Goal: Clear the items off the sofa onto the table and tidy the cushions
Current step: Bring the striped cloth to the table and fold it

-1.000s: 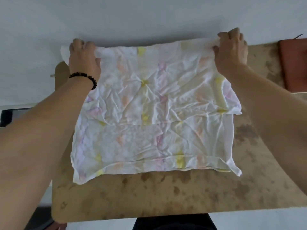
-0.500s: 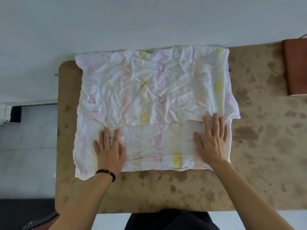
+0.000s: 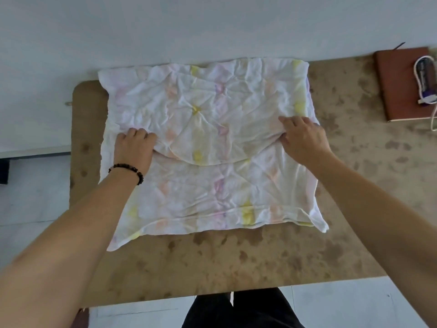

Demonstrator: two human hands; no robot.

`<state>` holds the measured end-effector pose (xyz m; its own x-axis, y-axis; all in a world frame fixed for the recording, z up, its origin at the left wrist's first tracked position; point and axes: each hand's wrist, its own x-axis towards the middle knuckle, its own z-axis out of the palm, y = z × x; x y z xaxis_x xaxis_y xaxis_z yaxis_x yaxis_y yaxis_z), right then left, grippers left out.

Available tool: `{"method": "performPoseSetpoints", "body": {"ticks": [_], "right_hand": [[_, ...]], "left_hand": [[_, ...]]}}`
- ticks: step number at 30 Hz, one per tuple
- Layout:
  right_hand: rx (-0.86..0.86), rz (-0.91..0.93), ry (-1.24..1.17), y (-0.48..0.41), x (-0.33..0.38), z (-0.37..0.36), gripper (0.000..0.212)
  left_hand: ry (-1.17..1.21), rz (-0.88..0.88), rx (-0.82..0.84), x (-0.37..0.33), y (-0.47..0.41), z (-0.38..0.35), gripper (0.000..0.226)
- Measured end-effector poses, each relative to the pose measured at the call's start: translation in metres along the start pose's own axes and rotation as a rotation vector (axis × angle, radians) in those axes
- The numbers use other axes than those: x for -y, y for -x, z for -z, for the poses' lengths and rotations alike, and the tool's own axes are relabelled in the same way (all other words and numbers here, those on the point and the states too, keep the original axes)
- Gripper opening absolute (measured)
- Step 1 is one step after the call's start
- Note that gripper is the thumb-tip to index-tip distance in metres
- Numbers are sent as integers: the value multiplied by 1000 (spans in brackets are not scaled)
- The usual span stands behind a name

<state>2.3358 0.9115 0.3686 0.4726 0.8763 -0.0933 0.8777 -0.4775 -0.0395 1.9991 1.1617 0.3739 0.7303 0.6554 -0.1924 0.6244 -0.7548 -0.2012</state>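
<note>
Both hands have shifted from lying flat on the near half of the cloth [image 3: 212, 185] to its folded upper layer. Cloth lies spread on the mottled brown counter [image 3: 260, 263]. Left hand [image 3: 133, 150] and right hand [image 3: 305, 140], well apart, each grip that layer's near edge with curled fingers; the edge sags between them. Brown notebook [image 3: 399, 84] lies at the counter's far right.

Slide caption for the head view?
The left hand and right hand grip the folded edge of a pastel cloth on the table.
</note>
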Motion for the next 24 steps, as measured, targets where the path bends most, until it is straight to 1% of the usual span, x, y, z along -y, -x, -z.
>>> {"method": "performPoseSetpoints", "body": {"ticks": [2, 5, 7, 9, 11, 14, 16, 18, 21, 24], "right_hand": [[42, -66, 51, -9, -9, 9, 39], [164, -58, 97, -10, -25, 16, 42], [196, -29, 118, -5, -29, 15, 45], [180, -17, 157, 0, -30, 11, 40], [150, -51, 167, 1, -30, 12, 33], [63, -124, 159, -1, -32, 24, 29], [-30, -140, 118, -2, -31, 41, 27], [-154, -128, 45, 4, -24, 61, 29], [-316, -89, -60, 32, -10, 81, 34], [-395, -106, -108, 84, 7, 76, 32]], "left_hand": [[-47, 33, 63, 4, -5, 6, 28], [-116, 51, 128, 8, -7, 10, 23], [-146, 58, 109, 10, -6, 12, 19], [-141, 61, 45, 13, -2, 15, 17], [-116, 66, -24, 21, 3, 17, 18], [-48, 74, -88, 35, 8, 27, 27], [46, 137, -124, 47, 13, 32, 32], [129, 213, -209, 56, 23, 37, 40], [184, 261, -315, 62, 56, 40, 53], [222, 273, -354, 56, 112, 35, 49]]}}
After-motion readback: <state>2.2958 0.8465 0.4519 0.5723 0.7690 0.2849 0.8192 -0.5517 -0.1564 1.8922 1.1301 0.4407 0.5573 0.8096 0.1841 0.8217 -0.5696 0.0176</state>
